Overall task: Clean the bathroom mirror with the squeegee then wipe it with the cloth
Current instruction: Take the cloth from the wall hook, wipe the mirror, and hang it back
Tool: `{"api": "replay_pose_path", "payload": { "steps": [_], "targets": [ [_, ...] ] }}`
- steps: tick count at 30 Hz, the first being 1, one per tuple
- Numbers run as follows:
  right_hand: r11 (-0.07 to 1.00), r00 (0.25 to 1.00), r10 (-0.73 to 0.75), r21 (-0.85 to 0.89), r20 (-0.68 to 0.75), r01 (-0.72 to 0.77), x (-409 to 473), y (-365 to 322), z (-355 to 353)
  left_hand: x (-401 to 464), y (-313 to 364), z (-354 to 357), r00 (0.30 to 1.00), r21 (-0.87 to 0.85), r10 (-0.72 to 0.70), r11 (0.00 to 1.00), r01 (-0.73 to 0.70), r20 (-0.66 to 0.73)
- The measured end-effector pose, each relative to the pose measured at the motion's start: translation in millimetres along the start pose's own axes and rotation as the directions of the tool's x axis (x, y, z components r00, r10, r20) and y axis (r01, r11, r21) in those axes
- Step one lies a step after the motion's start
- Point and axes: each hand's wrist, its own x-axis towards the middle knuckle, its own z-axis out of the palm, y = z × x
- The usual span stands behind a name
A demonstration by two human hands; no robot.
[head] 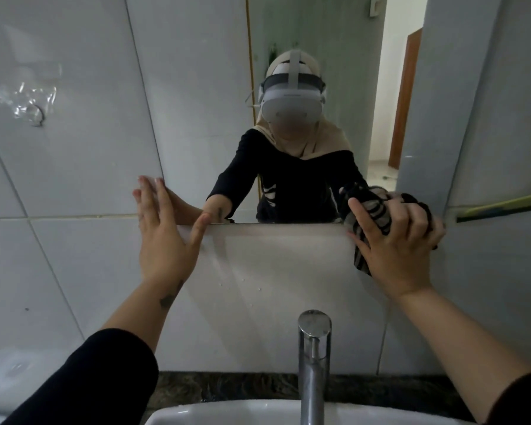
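The bathroom mirror (pixel 313 50) hangs on the white tiled wall straight ahead and reflects a person in a headset. My left hand (pixel 163 231) lies flat with fingers spread on the wall at the mirror's lower left corner, thumb touching the bottom edge. My right hand (pixel 399 243) is closed around a bunched black-and-grey striped cloth (pixel 377 216), pressed against the mirror's lower right corner. A yellow-green squeegee (pixel 503 204) rests on a ledge at the right, apart from both hands.
A chrome tap (pixel 313 357) rises in front of me over the white sink (pixel 227 415). A dark stone counter strip (pixel 233 388) runs behind the sink. A clear plastic wall hook (pixel 37 115) is stuck to the tiles at the far left.
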Motion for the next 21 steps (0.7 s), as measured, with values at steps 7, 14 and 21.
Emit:
{"api": "replay_pose_path", "payload": {
  "steps": [7,14,21],
  "targets": [
    [0.980,0.971,-0.192,0.032,-0.141,0.198,33.0,-68.0,-3.7,-2.1,-3.2,-18.4,0.994,0.029,0.035,0.999,-0.038,0.100],
    [0.925,0.927,-0.354,0.099,-0.127,0.367,63.0,-146.1,-19.9,-10.2,-21.3,-38.4,0.970,-0.024,0.169,0.986,-0.168,0.176],
    [0.838,0.881,-0.471,0.288,-0.050,0.464,100.3,-214.8,-46.8,-9.8,-43.5,-86.9,0.985,-0.097,-0.003,0.995,0.020,0.170]
  ]
}}
